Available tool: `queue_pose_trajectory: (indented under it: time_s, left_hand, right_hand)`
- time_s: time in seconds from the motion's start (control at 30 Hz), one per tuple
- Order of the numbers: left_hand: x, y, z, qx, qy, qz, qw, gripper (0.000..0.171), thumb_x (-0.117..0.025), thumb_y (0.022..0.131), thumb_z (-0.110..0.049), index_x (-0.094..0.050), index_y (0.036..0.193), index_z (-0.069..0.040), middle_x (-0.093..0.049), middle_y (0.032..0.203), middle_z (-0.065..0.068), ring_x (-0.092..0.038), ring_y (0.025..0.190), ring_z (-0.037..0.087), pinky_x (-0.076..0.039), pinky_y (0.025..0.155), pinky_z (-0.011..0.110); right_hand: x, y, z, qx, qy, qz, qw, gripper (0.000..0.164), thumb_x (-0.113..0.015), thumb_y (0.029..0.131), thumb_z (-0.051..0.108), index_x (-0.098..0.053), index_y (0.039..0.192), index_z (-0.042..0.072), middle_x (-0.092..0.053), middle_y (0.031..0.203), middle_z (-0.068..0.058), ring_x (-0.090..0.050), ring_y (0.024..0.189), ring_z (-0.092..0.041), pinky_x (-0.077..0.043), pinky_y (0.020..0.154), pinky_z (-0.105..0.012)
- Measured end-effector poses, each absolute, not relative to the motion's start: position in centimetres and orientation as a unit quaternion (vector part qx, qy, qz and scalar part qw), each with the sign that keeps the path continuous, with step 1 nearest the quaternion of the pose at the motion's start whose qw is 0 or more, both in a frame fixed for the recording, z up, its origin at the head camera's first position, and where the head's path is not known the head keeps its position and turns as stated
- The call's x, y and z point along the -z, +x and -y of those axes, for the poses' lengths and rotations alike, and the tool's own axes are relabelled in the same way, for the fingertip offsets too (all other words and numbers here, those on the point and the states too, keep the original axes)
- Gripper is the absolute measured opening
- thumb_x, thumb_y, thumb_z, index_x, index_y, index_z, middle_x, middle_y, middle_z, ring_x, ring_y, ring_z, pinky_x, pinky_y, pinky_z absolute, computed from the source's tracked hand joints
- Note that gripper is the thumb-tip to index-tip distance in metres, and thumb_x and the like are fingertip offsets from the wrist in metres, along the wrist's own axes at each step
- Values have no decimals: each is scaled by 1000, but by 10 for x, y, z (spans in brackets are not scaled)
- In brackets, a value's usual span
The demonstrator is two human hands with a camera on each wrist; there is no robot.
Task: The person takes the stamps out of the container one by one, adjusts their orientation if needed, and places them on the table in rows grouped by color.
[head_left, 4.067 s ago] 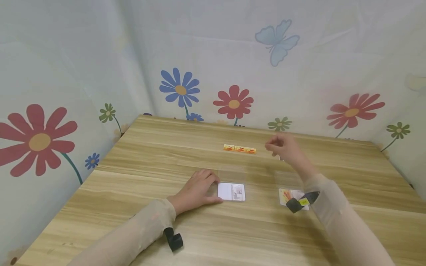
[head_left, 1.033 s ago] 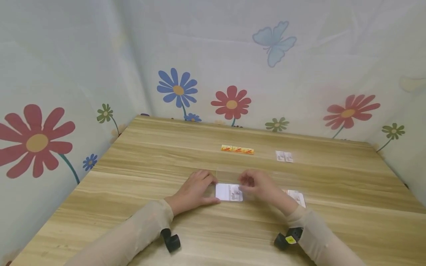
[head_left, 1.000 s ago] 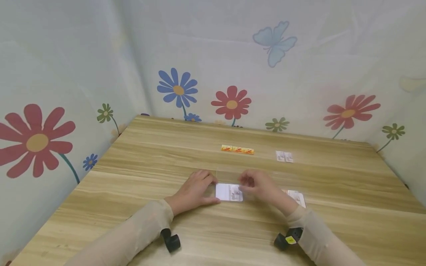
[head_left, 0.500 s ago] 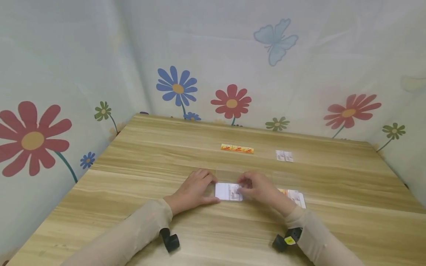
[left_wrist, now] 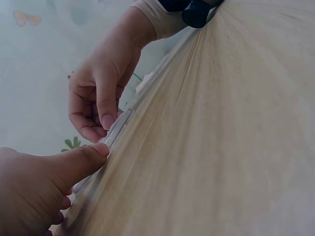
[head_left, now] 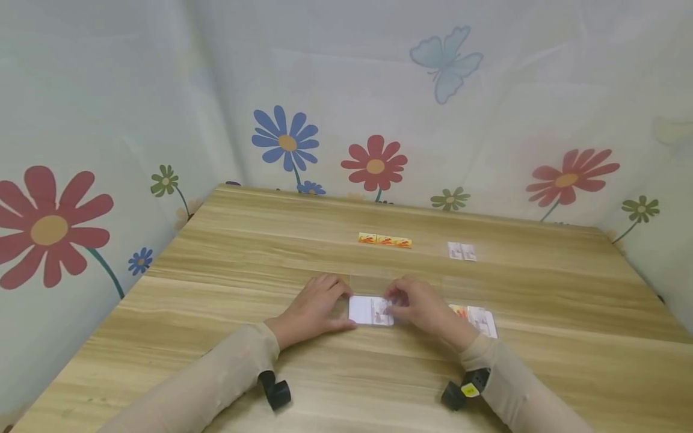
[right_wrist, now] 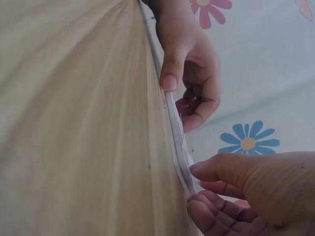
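Observation:
A small flat case (head_left: pixel 360 310), white inside with a clear lid (head_left: pixel 370 281) laid back, lies at the table's middle. My left hand (head_left: pixel 314 310) grips its left end, thumb at the near edge and fingers at the far edge. A thin white printed piece (head_left: pixel 381 311) lies in its right part. My right hand (head_left: pixel 422 307) pinches at that end with thumb and fingertips, seemingly on a thin white piece; the fingers mostly hide it. In the right wrist view, whitish film (right_wrist: pixel 186 150) rises along the case's edge by the thumb.
A second case (head_left: pixel 484 322), holding orange and white printed pieces, is partly covered by the right wrist. Several orange-yellow pieces (head_left: pixel 385 240) lie in a row farther back. Two white printed pieces (head_left: pixel 462 251) are at back right. Flowered cloth (head_left: pixel 346 90) stands behind the wooden table (head_left: pixel 271 240).
My right hand has come from the back right, where two white pieces now show, to the case's right end. Lately its fingertips moved only slightly. My left hand has kept its grip.

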State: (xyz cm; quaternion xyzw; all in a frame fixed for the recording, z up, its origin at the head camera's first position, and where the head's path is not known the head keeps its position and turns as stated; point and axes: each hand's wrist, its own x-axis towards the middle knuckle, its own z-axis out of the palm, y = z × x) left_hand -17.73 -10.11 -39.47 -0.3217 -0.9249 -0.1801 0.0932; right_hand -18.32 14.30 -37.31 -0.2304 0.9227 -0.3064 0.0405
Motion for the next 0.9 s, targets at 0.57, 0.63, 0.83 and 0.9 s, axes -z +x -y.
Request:
queue_pose_trajectory:
  time_s: [0.57, 0.63, 0.83, 0.9]
  left_hand:
    - [394, -177, 100, 181, -319, 926, 89, 50, -77, 75, -47, -63, 107, -12, -59, 112, 4, -53, 111, 24, -41, 100, 43]
    - [393, -177, 100, 180, -319, 926, 88, 50, -77, 74, -47, -63, 107, -12, -59, 111, 4, -53, 111, 24, -41, 99, 43]
    - [394, -177, 100, 188, -315, 927, 81, 51, -78, 74, -47, -63, 107, -11, -59, 112, 4, -53, 111, 25, -41, 100, 44]
    - [395, -177, 99, 190, -312, 928, 78, 51, -78, 74, -47, -63, 108, -12, -59, 113, 5, -53, 112, 25, -41, 100, 44]
  right_hand:
    - [372, -181, -140, 292, -229, -929, 20, 16, -75, 81, 14, -63, 91, 15, -59, 86, 2, -52, 78, -11, -44, 69, -23]
    - [372, -180, -140, 293, -231, -928, 17, 16, -75, 81, 14, -63, 91, 15, -59, 85, 2, -52, 78, -10, -44, 69, -23]
    - [373, -180, -139, 303, -241, -922, 6, 14, -72, 81, 11, -62, 88, 16, -60, 83, 4, -53, 75, -9, -44, 67, -22]
    - [374, -180, -139, 305, -240, -922, 7, 13, -71, 81, 10, -61, 88, 16, -61, 83, 4, -52, 75, -9, -43, 67, -22]
